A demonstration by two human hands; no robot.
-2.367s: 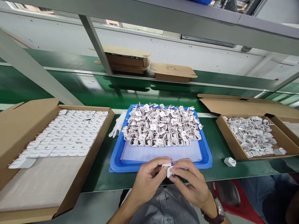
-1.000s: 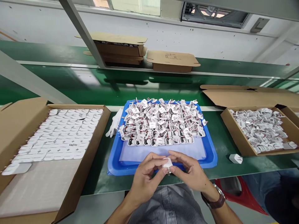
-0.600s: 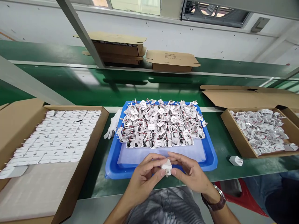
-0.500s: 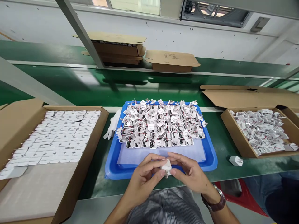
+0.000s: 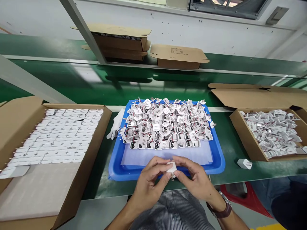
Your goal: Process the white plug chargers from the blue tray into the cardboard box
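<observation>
Between my fingertips is a small white plug adapter (image 5: 172, 167), its metal prongs pointing down toward me. My left hand (image 5: 153, 179) grips its left side with thumb and fingers. On the other side my right hand (image 5: 192, 175) pinches it too. Both hands are above the near edge of a blue tray (image 5: 117, 174). In that tray, rows of open white adapter housings (image 5: 165, 127) stand on a pale sheet, with wired prong caps lying loosely on top. A single white adapter (image 5: 244, 164) lies on the green table to the right.
At left stands an open cardboard box (image 5: 94, 150) with rows of white adapters. Another carton (image 5: 247, 140) at right holds jumbled white parts. A white glove (image 5: 115, 126) lies beside the tray. More cartons (image 5: 178, 62) sit on the back shelf. A red stool (image 5: 249, 201) is at lower right.
The view has tilted slightly downward. My hands keep hold of the adapter, which has turned a little so that its prongs show less.
</observation>
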